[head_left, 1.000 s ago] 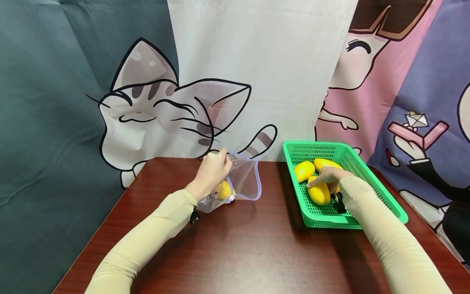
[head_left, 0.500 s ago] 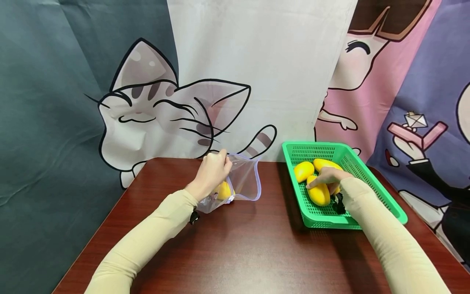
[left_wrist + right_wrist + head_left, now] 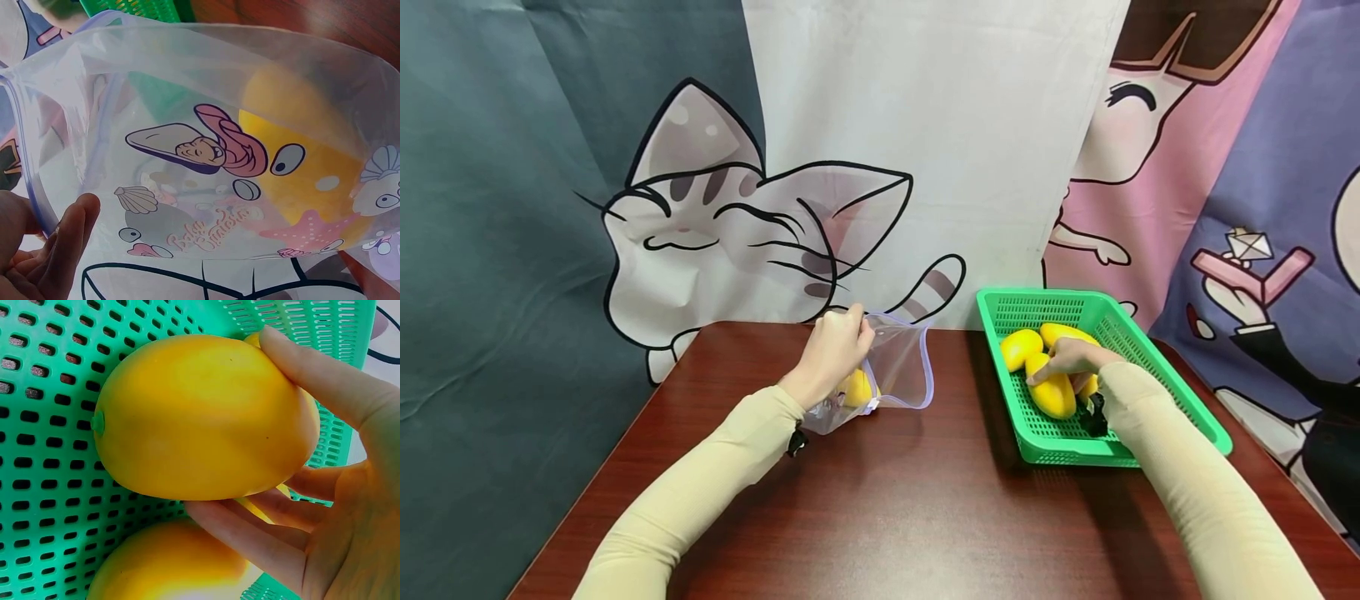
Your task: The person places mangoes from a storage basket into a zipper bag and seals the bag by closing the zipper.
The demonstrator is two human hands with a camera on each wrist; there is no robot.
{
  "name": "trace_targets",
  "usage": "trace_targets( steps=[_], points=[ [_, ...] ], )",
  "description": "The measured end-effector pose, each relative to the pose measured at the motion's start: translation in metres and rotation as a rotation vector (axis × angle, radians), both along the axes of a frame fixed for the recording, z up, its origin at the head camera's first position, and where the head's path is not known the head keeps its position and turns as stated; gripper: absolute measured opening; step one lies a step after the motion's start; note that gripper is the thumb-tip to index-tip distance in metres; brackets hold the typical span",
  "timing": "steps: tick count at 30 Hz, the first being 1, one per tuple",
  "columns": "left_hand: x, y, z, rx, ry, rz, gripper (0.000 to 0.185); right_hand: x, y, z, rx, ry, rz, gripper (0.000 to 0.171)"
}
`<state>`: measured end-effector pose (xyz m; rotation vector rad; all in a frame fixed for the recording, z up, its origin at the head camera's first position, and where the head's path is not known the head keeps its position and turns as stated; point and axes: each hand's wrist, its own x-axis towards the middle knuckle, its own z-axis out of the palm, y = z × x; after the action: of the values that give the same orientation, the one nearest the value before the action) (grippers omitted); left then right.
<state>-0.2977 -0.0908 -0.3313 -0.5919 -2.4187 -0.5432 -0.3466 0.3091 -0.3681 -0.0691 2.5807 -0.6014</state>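
My left hand (image 3: 832,348) pinches the lilac-edged mouth of a clear printed zip bag (image 3: 904,367), holding it partly open toward the right. Through the bag's film a yellow mango (image 3: 306,150) shows, lying inside. Over in the green basket (image 3: 1075,454), my right hand (image 3: 344,512) grips another mango (image 3: 206,419), thumb along one side and fingers on the other. A small green nub marks that fruit's far end. Right beside it lies a further mango (image 3: 175,569), close to the fingers.
Two other mangoes, one at the basket's left wall (image 3: 1021,350) and one farther back (image 3: 1062,333), share the basket. It stands on the right of the brown table (image 3: 895,508). Behind hangs a cartoon-printed cloth (image 3: 925,125).
In the basket, the gripped mango and my right hand have shifted very slightly toward the back. My left hand and the bag look unmoved.
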Motion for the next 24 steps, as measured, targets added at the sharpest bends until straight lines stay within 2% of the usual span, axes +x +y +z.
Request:
trace_targets(
  steps=[4, 9, 16, 20, 24],
  points=[
    [0.0000, 0.0003, -0.0002, -0.004, 0.008, 0.001, 0.017, 0.0004, -0.0009, 0.0008, -0.017, 0.044, 0.018, 0.075],
    [-0.0002, 0.0010, 0.0000, 0.000, 0.006, -0.007, 0.018, 0.0002, -0.0023, 0.0022, -0.024, 0.101, 0.046, 0.062],
    [-0.0010, 0.0002, -0.0001, -0.002, 0.011, -0.014, 0.020, 0.0019, -0.0037, 0.0055, -0.019, 0.164, 0.070, 0.092],
    [-0.0016, -0.0002, -0.0001, 0.001, 0.018, -0.019, 0.021, 0.0036, -0.0044, 0.0074, 0.010, 0.216, 0.090, 0.093],
    [-0.0014, -0.0003, -0.0001, 0.000, 0.022, -0.016, 0.021, 0.0032, -0.0047, 0.0074, 0.044, 0.288, 0.115, 0.087]
  ],
)
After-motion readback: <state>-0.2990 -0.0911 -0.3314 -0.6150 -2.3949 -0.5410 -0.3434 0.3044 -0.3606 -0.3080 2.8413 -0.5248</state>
